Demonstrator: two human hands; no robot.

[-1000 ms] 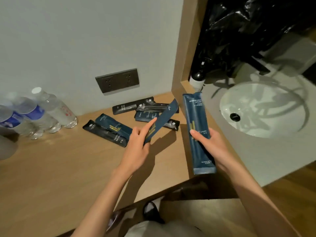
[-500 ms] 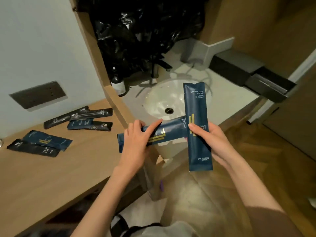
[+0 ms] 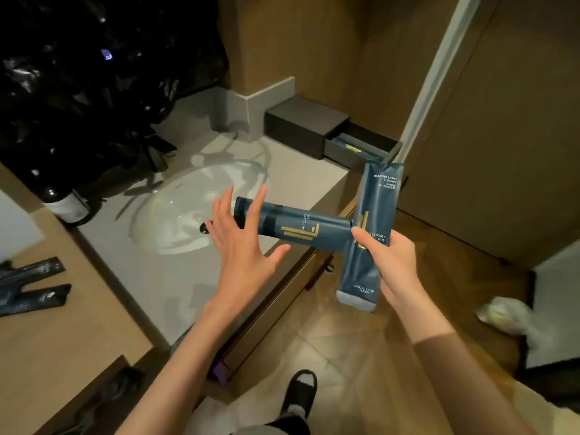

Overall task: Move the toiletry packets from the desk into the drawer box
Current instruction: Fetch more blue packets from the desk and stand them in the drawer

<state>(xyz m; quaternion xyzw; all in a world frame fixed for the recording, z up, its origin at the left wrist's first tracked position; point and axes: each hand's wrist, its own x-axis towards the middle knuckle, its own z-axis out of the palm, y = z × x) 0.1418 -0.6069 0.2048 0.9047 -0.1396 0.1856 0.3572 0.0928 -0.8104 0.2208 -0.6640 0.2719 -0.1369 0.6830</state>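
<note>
Two blue packets are held in the air over the counter edge, both in the right hand [image 3: 392, 262]. Its fingers curl round them and the thumb presses on the front where they cross. The upright packet [image 3: 376, 199] has its long axis nearly vertical in the view, leaning a little to the right. Its "DENTAL KIT" end is toward the person and its other end points at the drawer box [image 3: 301, 127]. The crosswise packet [image 3: 298, 229] lies almost level, sloping slightly down to the right. Its right end goes behind the upright one, so the pair makes a sideways T, and its left end points out over the sink basin [image 3: 188, 211]. The left hand [image 3: 241, 255] is spread wide, fingers straight and apart, gripping nothing. Two of its fingers overlap the crosswise packet's left end (whether they touch it cannot be told). The one drawer box stands on the grey counter [image 3: 295, 189] at the back corner, its single drawer [image 3: 348, 158] pulled out to the right with one stored packet [image 3: 353, 148] showing inside. On the wooden desk [image 3: 62, 340], three desk packets [image 3: 37, 270] lie flat at the left edge, partly cut off. One dark bottle [image 3: 61, 200] stands by a black plastic bag [image 3: 94, 73].
</note>
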